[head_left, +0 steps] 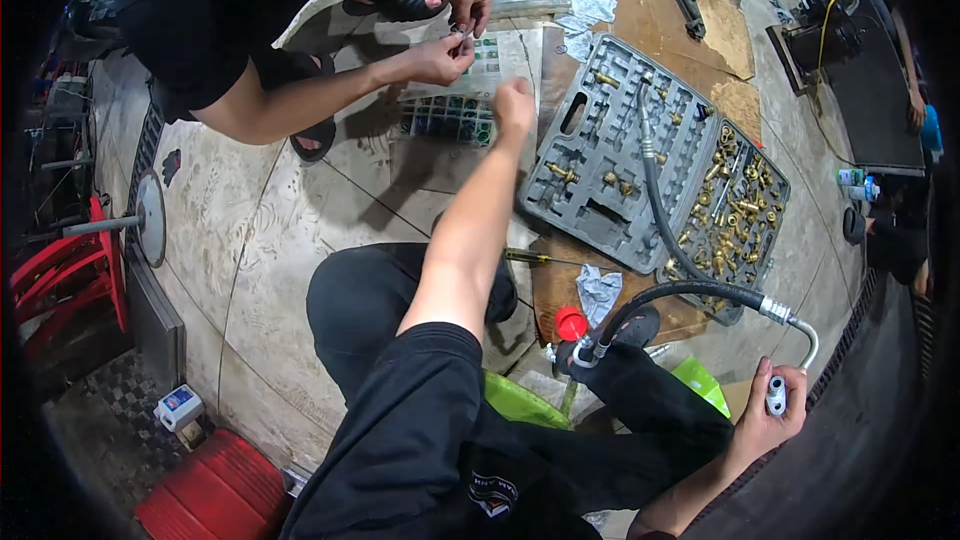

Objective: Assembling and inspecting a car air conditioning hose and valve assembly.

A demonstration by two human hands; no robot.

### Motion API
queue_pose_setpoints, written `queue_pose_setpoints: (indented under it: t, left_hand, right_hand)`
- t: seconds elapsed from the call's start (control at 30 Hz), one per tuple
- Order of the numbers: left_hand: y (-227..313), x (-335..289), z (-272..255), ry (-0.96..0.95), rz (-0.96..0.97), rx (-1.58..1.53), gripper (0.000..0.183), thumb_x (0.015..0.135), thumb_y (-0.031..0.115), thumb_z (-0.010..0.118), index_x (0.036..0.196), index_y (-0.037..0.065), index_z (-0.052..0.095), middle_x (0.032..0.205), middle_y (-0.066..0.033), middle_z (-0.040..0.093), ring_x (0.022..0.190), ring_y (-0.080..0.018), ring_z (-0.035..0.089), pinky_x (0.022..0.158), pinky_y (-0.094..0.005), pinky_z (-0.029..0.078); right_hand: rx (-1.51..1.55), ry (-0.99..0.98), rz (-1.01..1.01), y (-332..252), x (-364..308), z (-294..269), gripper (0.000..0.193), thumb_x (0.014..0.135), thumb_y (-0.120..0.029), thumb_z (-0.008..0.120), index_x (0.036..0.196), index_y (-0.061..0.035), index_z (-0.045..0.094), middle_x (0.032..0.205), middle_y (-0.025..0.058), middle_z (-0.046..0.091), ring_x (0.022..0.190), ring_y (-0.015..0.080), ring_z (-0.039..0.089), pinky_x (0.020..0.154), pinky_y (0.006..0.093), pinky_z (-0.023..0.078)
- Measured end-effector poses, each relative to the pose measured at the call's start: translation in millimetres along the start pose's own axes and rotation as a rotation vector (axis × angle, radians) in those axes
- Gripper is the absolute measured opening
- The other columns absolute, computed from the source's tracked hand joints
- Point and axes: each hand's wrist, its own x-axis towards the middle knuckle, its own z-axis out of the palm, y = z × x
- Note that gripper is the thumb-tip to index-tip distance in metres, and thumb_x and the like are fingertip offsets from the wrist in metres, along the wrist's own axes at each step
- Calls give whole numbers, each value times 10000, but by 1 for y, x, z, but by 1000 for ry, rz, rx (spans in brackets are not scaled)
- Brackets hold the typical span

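Note:
My right hand, at the lower right, grips the metal end fitting of a black rubber hose. A bent silver tube joins that fitting to the hose, which curves left to another metal end by my shoe. My left hand reaches forward with its fingers closed; whatever they hold, if anything, is hidden. Beside it lies a clear compartment box of small green and dark rings. A person across from me pinches a small object, too small to name, between both hands.
An open grey plastic case holds several brass fittings, with a hose section lying across it. A screwdriver, a crumpled cloth and a red cap lie near my feet. Red ribbed plastic is at lower left.

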Motion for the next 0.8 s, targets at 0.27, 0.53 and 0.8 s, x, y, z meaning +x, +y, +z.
queue_pose_setpoints:
  t: [0.27, 0.53, 0.8]
  left_hand:
    - [119, -150, 16, -469, 283, 276, 363, 883, 413, 566, 858, 92, 732, 834, -179, 686, 815, -370, 663, 730, -460, 517]
    - [223, -203, -74, -835, 770, 606, 286, 900, 246, 533, 1063, 51, 663, 896, -210, 680, 875, -355, 668, 784, -443, 526]
    - [283, -287, -142, -952, 217, -229, 247, 937, 205, 621, 844, -19, 669, 667, -26, 611, 604, -82, 569, 557, -229, 460]
  right_hand:
    - [130, -134, -45, 3, -1, -15, 295, 813, -26, 647, 1102, 10, 601, 1009, 88, 609, 777, 123, 513, 682, 251, 411]
    - [462, -100, -142, -17, 22, -28, 518, 809, 78, 627, 1289, -10, 457, 1090, 111, 613, 931, 123, 573, 816, 249, 449]
    - [451, -68, -207, 10, 17, -19, 489, 789, 41, 635, 1225, -43, 430, 793, 98, 651, 788, 194, 632, 747, 296, 483]
